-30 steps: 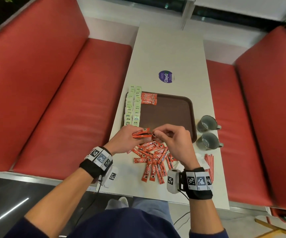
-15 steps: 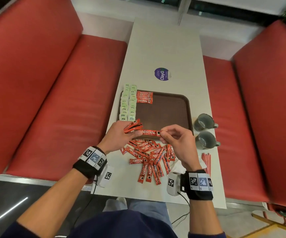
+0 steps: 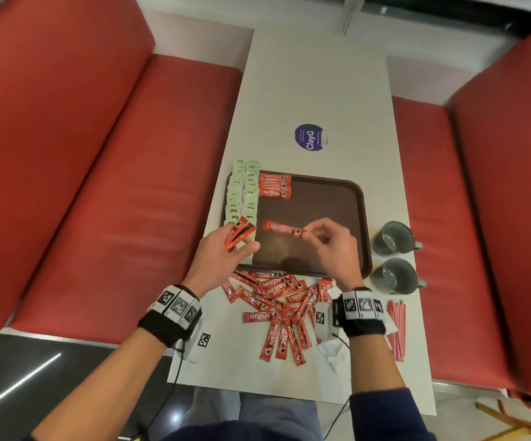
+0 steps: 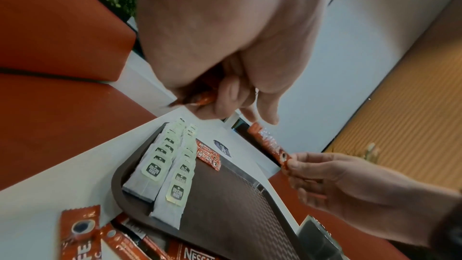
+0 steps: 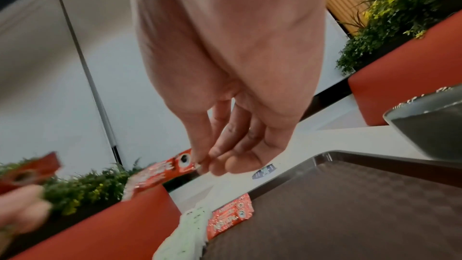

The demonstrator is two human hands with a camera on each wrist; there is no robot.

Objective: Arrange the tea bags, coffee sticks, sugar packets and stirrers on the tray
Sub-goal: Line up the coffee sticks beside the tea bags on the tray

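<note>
A brown tray (image 3: 350,198) lies mid-table with two rows of green tea bags (image 3: 241,192) along its left side and a small stack of red coffee sticks (image 3: 275,185) beside them. My right hand (image 3: 313,233) pinches one coffee stick (image 3: 281,228) by its end above the tray's middle; the same stick (image 4: 270,144) shows in the left wrist view. My left hand (image 3: 237,246) grips a few coffee sticks (image 3: 240,236) over the tray's near-left corner. A loose pile of coffee sticks (image 3: 281,308) lies on the table in front of the tray. Red stirrers (image 3: 396,329) lie at the right edge.
Two grey mugs (image 3: 393,238) stand to the right of the tray. A purple round sticker (image 3: 309,137) marks the white table (image 3: 315,84) beyond the tray. White paper packets (image 3: 332,350) lie under my right wrist. Red bench seats flank the table.
Both hands rose from the loose pile to over the tray. My right hand pulled one stick away from the left hand's bundle and carried it forward.
</note>
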